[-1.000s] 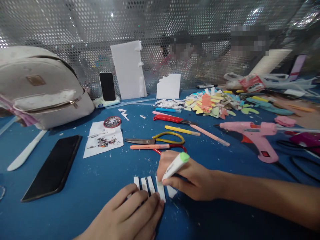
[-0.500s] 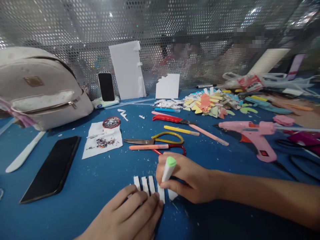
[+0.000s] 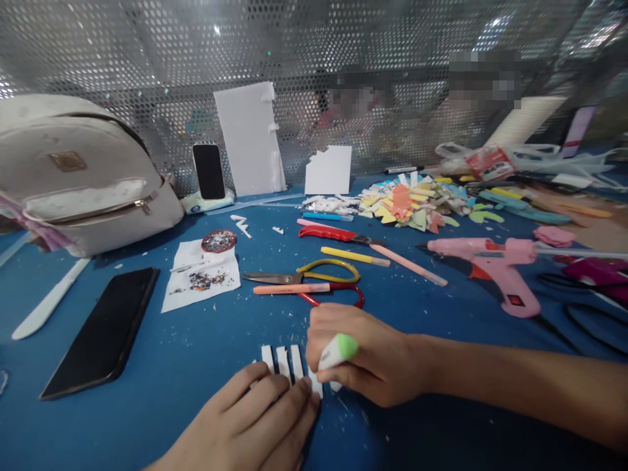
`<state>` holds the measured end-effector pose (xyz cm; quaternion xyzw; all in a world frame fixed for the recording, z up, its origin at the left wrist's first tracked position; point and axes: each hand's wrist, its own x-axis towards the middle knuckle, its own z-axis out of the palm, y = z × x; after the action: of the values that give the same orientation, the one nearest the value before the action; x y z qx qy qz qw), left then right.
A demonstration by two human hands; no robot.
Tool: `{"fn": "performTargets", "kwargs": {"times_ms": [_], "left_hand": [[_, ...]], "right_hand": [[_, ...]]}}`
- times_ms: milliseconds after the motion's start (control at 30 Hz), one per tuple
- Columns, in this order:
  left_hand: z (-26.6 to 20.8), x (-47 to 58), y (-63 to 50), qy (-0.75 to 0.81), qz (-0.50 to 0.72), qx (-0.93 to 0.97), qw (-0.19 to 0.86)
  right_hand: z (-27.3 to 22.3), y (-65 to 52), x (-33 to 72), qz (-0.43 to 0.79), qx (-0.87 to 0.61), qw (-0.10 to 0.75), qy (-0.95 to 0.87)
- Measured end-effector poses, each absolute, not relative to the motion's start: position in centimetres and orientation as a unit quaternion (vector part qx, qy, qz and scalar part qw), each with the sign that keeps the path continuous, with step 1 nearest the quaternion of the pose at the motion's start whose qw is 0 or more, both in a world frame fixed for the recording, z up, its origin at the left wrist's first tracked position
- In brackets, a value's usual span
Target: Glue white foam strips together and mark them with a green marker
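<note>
My left hand (image 3: 267, 412) lies at the bottom middle with its fingers flat over several short white strips (image 3: 296, 363) set side by side on the blue table. Its fingertips press on the rightmost strip (image 3: 315, 383). Closed round a white marker pen (image 3: 338, 351) with a light green end, my right hand (image 3: 367, 353) rests over that same strip. The pen leans right, and its tip is hidden behind my fingers. A bit of another white piece (image 3: 336, 386) shows under the right hand. Just beyond it lie scissors (image 3: 279, 278) with yellow and red handles and an orange pen (image 3: 289, 289).
A black phone (image 3: 103, 333), a white plastic knife (image 3: 52, 297) and a backpack (image 3: 88, 176) are on the left. Paper with dark flecks (image 3: 181, 288) lies nearby. A pink glue gun (image 3: 505, 268), red-handled cutter (image 3: 326, 232) and heap of coloured scraps (image 3: 412, 199) lie right and back.
The marker pen's green end has tipped down and to the right, and my right hand has turned and dropped slightly. The left hand stays on the strips.
</note>
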<state>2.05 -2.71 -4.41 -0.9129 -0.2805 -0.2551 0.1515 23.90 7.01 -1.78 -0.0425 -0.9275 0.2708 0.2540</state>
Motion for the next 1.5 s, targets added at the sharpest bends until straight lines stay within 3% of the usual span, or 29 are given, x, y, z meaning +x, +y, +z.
{"fn": "performTargets", "kwargs": {"times_ms": [100, 200, 300, 433, 567, 733, 1500], "left_hand": [[-4.1, 2.2, -2.6, -0.282, -0.217, -0.926, 0.13], [-4.1, 2.2, -2.7, -0.282, -0.263, -0.913, 0.132], [-3.9, 2.0, -2.8, -0.313, -0.268, -0.908, 0.075], [-3.3, 1.4, -2.4, -0.422, -0.247, -0.872, 0.011], [-3.4, 1.0, -1.7, -0.451, -0.215, -0.864, -0.064], [-3.2, 1.1, -1.6, -0.481, -0.223, -0.838, -0.13], [-3.2, 0.6, -2.0, -0.417, -0.323, -0.839, -0.133]], "right_hand": [[-1.8, 7.0, 23.9, 0.267, -0.051, 0.242, -0.932], [-1.8, 7.0, 24.1, 0.265, -0.05, 0.243, -0.932], [-1.8, 7.1, 24.2, 0.29, -0.048, 0.323, -0.899], [-2.1, 7.6, 24.2, 0.397, -0.167, 0.4, -0.809], [-2.3, 7.9, 24.0, 0.472, -0.202, 0.397, -0.761], [-1.9, 7.7, 23.8, 0.479, -0.17, 0.395, -0.765], [-2.5, 7.7, 24.1, 0.439, -0.178, 0.37, -0.799]]}}
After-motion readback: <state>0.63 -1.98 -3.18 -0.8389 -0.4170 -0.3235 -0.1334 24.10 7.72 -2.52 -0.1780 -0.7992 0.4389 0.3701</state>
